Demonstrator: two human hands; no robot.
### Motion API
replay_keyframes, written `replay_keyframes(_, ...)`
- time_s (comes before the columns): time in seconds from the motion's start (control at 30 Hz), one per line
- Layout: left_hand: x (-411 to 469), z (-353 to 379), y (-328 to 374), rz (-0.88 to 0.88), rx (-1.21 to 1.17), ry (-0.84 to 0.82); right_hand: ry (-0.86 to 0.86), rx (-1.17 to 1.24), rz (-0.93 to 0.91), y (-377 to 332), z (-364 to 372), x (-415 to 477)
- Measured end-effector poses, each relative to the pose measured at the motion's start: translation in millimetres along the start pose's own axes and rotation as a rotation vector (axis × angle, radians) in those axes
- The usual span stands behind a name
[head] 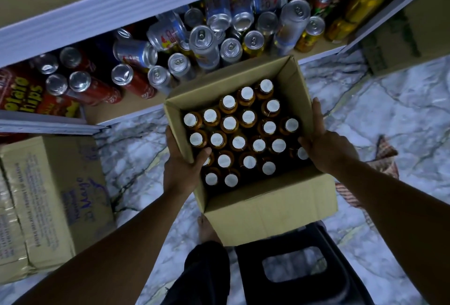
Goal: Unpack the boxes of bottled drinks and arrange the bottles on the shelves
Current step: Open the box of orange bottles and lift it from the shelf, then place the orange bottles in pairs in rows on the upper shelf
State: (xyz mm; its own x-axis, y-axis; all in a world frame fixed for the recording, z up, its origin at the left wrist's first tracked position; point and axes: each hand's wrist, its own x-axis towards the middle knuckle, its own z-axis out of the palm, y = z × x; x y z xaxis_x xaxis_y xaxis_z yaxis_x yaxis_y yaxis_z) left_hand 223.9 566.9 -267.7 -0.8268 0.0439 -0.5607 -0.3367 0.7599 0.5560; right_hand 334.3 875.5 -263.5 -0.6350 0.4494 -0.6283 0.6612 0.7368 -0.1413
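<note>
The left hand (181,166) and right hand (323,149) had their fingers (316,112) clamped on the walls of the box (267,207), best carried level so the bottles (238,142) would not tip

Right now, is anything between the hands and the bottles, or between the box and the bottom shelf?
Nothing covers the bottles: the cardboard box is open on top, and the left hand and right hand grip its side walls. The shelf ahead is the obstacle: drink cans, upright and toppled, crowd it, leaving little bare board.
</note>
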Motion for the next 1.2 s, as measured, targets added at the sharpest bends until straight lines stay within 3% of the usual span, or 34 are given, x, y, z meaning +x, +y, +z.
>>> replay_keyframes(0.57, 5.7, 6.1, -5.6, 0.018, -0.091, 0.027, -0.014, 0.028, -0.074, 7.5, -2.6, 4.9)
replay_keyframes(0.63, 6.0, 6.8, -7.2, 0.024, -0.058, 0.037, -0.033, 0.037, -0.1, 10.0, -1.2, 4.2)
replay_keyframes(0.7, 3.3, 9.6, -4.0, 0.071, 0.122, 0.136, -0.034, 0.121, -0.079, 8.8, -0.1, 3.8)
replay_keyframes(0.73, 0.1, 11.7, 0.0, 0.126, 0.255, 0.229, 0.023, 0.151, -0.08, 7.4, 1.2, 2.2)
replay_keyframes(0.8, -7.0, 18.0, 13.8, 0.26, 0.396, 0.387, 0.292, 0.154, -0.194, 1.2, 5.3, -5.2)
replay_keyframes(0.87, -7.3, 26.0, 28.1, 0.381, 0.373, 0.409, 0.547, 0.261, -0.394, -11.7, 5.2, -12.8)
replay_keyframes(0.9, -5.6, 30.8, 34.7, 0.445, 0.371, 0.391, 0.575, 0.33, -0.479, -18.9, 4.9, -13.6)
replay_keyframes(1.0, 7.3, 47.6, 43.1, 0.533, 0.379, 0.281, 0.424, 0.456, -0.535, -40.3, 6.4, -0.6)
replay_keyframes(1.1, 23.6, 59.1, 47.5, 0.539, 0.409, 0.144, 0.28, 0.508, -0.446, -54.1, 11.5, 27.3)
replay_keyframes(1.2, 43.6, 66.2, 44.2, 0.609, 0.511, 0.125, 0.176, 0.501, -0.359, -58.3, 16.4, 55.5)
